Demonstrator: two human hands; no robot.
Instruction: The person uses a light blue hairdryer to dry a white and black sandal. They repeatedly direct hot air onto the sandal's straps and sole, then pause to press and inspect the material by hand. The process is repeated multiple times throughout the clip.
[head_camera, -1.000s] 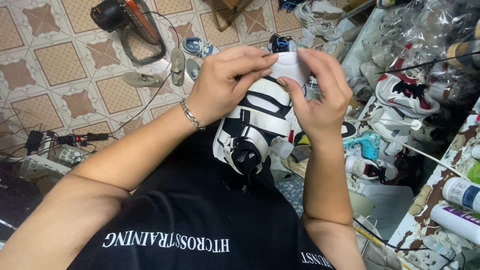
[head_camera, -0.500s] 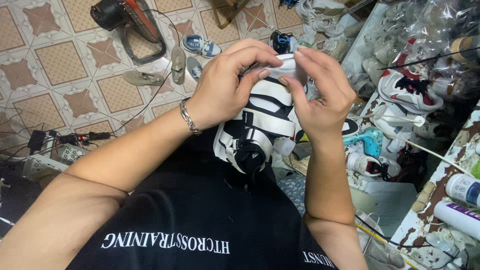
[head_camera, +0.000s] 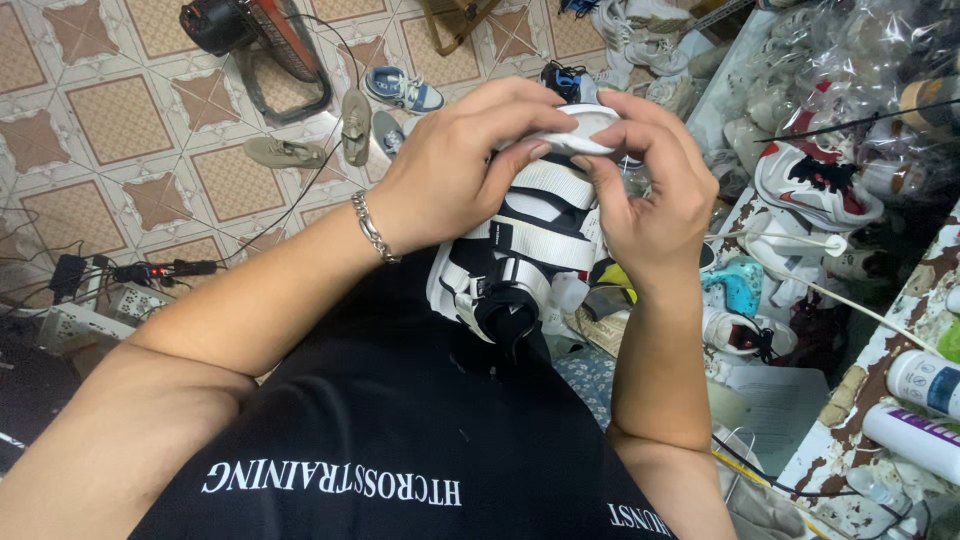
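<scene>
Working the toe of a white and black sneaker (head_camera: 525, 245), propped on the lap. Left hand (head_camera: 455, 165) and right hand (head_camera: 650, 190) both gripping its toe. Next, probably steady fingertip pressure there.

White and black shoe (head_camera: 530, 255), wide white straps across the top, black inside, held up in the air over the lap, toe end pointing away, heel end low near the black shirt, white toe tip gripped from both sides
</scene>
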